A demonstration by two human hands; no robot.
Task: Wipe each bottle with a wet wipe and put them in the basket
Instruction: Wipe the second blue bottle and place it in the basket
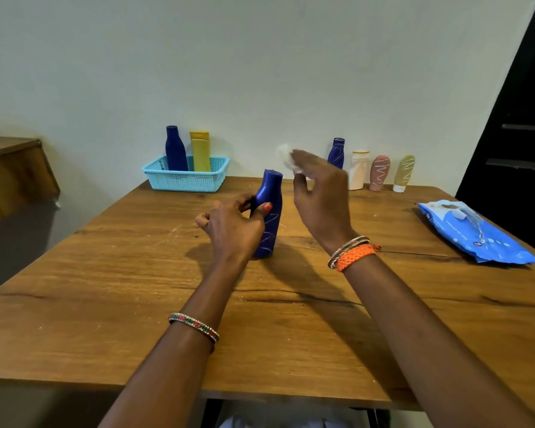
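Done: a blue bottle [176,149] and a yellow bottle [200,151] stand in the basket [184,180].
Left: four marked bottles [359,174] wait by the wall.
In hand: the left hand [233,228] grips the scribbled blue bottle [268,211], upright on the table [105,273].
Wipe: the right hand [320,196] pinches the wet wipe [286,159], raised just above that bottle's cap and apart from it.

Soft even indoor light; faint shadows on the table [105,304]; edges bow; wipe [286,157] motion-blurred.
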